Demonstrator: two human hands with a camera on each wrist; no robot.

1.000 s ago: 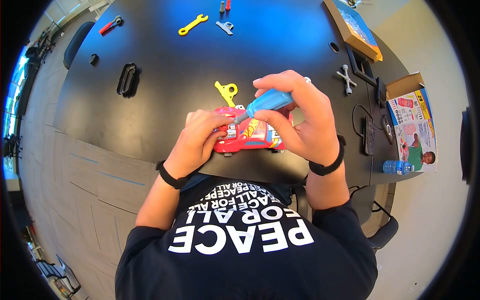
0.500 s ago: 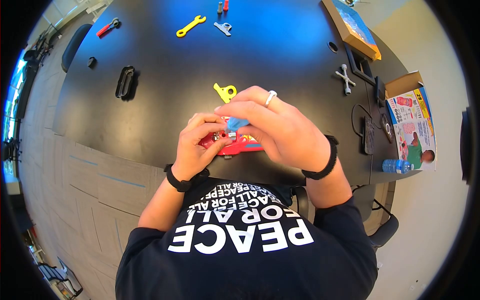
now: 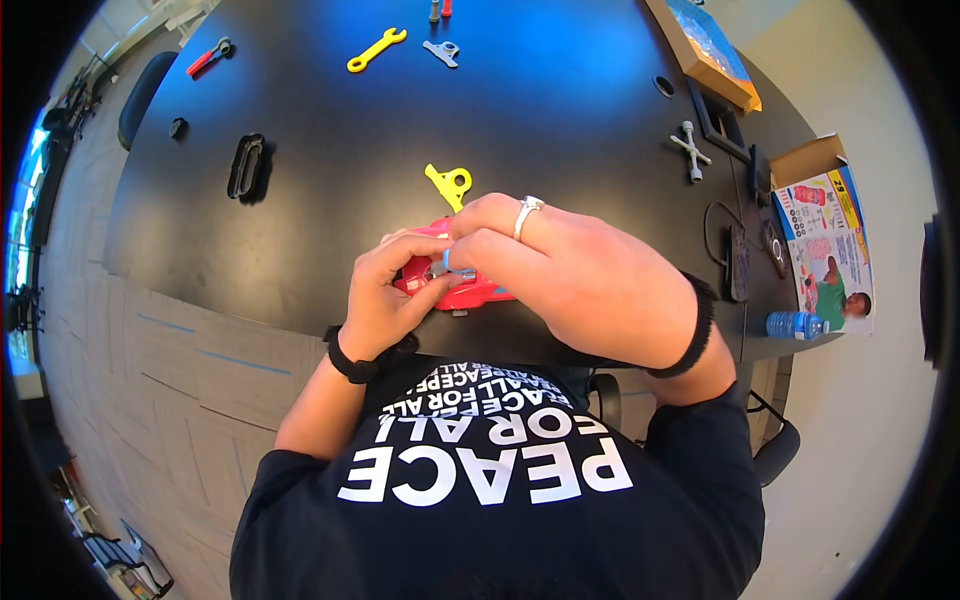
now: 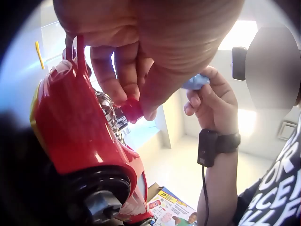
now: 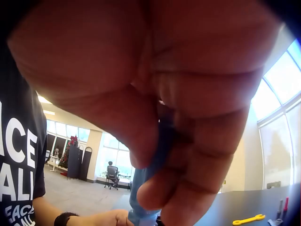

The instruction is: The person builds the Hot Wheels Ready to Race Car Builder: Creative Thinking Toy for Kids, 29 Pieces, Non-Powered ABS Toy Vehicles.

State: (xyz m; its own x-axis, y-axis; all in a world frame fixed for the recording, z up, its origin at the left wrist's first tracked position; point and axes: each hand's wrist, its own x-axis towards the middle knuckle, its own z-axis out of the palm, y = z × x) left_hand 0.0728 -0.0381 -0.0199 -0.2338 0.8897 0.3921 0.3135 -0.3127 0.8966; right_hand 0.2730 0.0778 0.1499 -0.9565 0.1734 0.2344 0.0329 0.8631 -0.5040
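Observation:
The red toy car lies at the table's near edge, largely covered by both hands in the head view. My left hand is over its left end; in the left wrist view its thumb and fingers pinch a small red piece against the silver engine part. My right hand curls round the blue screwdriver, which also shows in the right wrist view as a blue handle. The head view hides the screwdriver's tip. Just beyond the car lies a yellow-green part.
A black tray-like part and a red-handled tool lie on the left. Farther back are a yellow wrench and a grey part. On the right are a grey cross wrench, a printed box and a water bottle.
My right hand has moved left with the screwdriver, from over the car's middle to beside my left fingers. The car and my left hand have shifted slightly left.

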